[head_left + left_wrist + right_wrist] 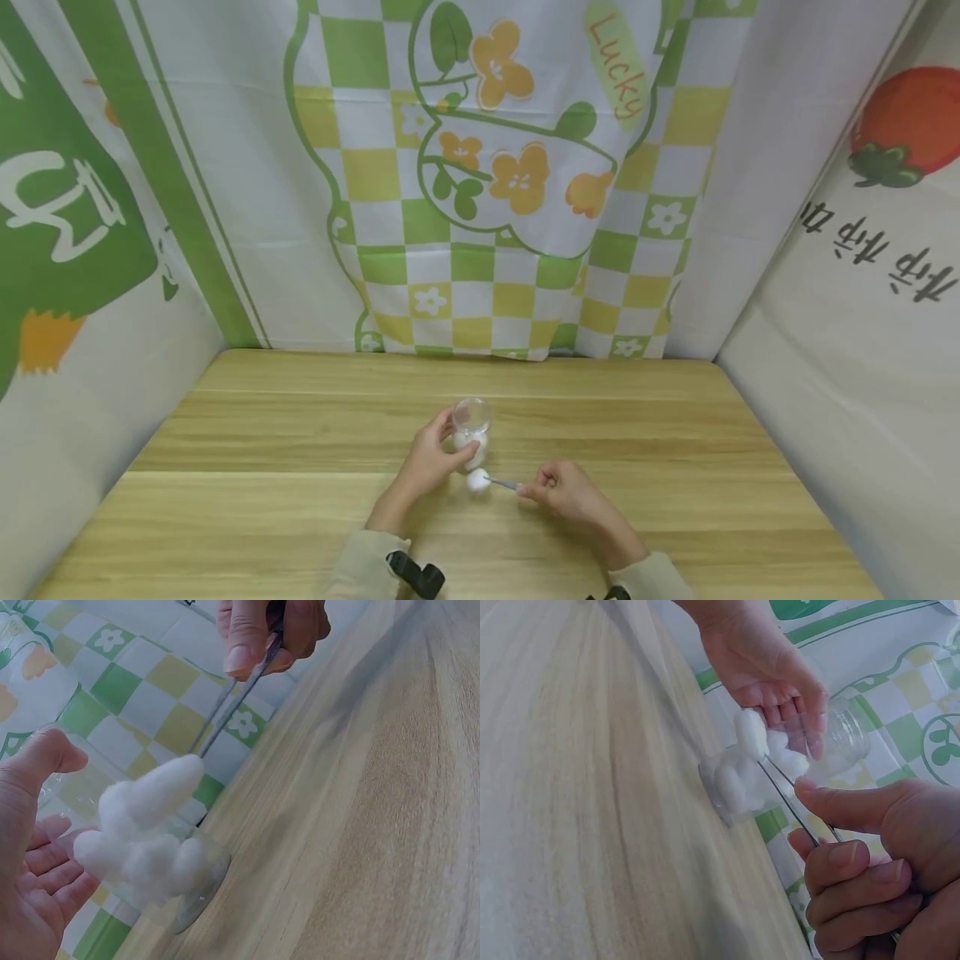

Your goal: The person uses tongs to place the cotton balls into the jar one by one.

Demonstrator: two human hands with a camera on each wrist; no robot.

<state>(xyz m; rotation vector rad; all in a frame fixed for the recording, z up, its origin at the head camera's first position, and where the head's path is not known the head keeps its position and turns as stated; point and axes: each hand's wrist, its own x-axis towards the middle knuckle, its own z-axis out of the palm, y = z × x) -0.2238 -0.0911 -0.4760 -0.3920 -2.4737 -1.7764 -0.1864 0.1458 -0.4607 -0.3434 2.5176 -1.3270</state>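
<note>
A clear jar (472, 414) stands upright on the table, several white cotton balls (731, 787) in its lower part. My left hand (429, 458) holds the jar from the left, thumb on the near side and fingers behind it. My right hand (568, 493) grips metal tweezers (791, 806) between thumb and curled fingers. One cotton ball (477, 481) is pinched in the tweezers' tips, in front of the jar on its near side. In the left wrist view this cotton ball (171, 784) overlaps those inside the jar.
The wood-grain table (300, 433) extends around both hands. A checked, flowered cloth (480, 283) hangs behind its back edge, with printed cloths at the left and right sides. Dark wrist cameras (416, 575) sit at the sleeves.
</note>
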